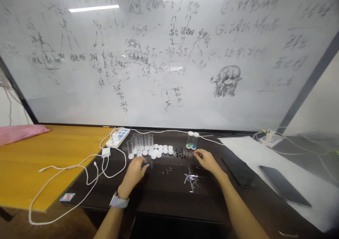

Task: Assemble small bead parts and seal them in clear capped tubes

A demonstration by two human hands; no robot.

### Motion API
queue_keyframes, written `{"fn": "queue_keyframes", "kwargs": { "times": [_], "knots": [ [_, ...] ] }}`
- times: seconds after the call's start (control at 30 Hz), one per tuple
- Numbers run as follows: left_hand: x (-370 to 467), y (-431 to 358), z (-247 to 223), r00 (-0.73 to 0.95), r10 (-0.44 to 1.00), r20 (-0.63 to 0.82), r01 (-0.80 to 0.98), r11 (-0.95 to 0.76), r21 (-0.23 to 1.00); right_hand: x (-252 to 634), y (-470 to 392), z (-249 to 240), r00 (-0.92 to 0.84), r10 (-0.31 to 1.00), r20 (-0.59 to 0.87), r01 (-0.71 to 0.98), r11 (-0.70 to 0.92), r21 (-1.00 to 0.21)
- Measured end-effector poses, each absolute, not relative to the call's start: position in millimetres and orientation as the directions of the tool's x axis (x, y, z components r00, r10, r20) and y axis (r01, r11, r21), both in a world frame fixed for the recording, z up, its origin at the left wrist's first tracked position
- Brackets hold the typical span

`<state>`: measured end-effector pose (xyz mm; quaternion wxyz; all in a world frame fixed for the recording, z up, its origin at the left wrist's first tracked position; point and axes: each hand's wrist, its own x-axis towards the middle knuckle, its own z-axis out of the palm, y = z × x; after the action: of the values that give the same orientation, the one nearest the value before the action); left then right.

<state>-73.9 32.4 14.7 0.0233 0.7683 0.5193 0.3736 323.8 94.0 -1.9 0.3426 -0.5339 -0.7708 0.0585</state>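
Observation:
My left hand [137, 168], with a watch on its wrist, is closed in a pinch on a small blue item [146, 164] in front of the clear tubes [143, 142] and white caps [165, 149]. My right hand [202, 158] has its fingertips pressed together beside small black pieces [180, 153]; what they hold, if anything, is too small to make out. Behind it stand two white-capped clear tubes [190, 140], one with a green item inside, one with a blue. Thin clear strips [191, 179] and tiny white bits [167, 170] lie between my hands.
White cables [79, 166] and a power strip [118, 138] are on the left. On the right lie a black phone-like object [239, 172], a large white sheet [256, 154] and a dark tablet-like device [284, 185]. A whiteboard [164, 101] rises behind.

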Motion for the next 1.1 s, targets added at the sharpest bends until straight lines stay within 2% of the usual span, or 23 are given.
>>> {"fn": "queue_keyframes", "kwargs": {
  "times": [0.13, 0.3, 0.4, 0.5, 0.7, 0.93, 1.1],
  "knots": [
    [-54.6, 33.3, 18.2, 0.084, 0.898, 0.432, 0.446, -0.422, 0.789, 352.7, 89.2, 5.4, -0.313, 0.913, 0.26, 0.793, 0.402, -0.457],
    [-35.2, 35.7, 9.2, 0.055, 0.97, 0.236, 0.083, -0.24, 0.967, 361.1, 88.2, 4.9, -0.38, 0.912, 0.157, 0.816, 0.41, -0.407],
    [-31.0, 32.1, 7.4, 0.103, 0.988, 0.116, -0.105, -0.106, 0.989, 360.6, 93.4, -3.2, -0.395, 0.902, 0.172, 0.812, 0.431, -0.393],
    [-28.9, 27.0, 9.7, 0.127, 0.99, 0.056, -0.246, -0.023, 0.969, 359.7, 96.7, -9.6, -0.397, 0.895, 0.205, 0.793, 0.447, -0.414],
    [-19.9, 24.3, 9.2, 0.143, 0.99, 0.012, -0.344, 0.039, 0.938, 351.1, 89.8, 3.2, -0.398, 0.893, 0.211, 0.752, 0.449, -0.482],
    [-13.3, 25.3, 3.7, 0.178, 0.981, 0.071, -0.31, -0.012, 0.951, 279.5, 89.3, 32.7, -0.364, 0.82, 0.443, 0.428, 0.569, -0.702],
    [-12.7, 26.6, 0.8, 0.178, 0.978, 0.108, -0.263, -0.058, 0.963, 206.7, 88.6, 26.2, -0.332, 0.852, 0.405, 0.143, 0.47, -0.871]
  ]
}}
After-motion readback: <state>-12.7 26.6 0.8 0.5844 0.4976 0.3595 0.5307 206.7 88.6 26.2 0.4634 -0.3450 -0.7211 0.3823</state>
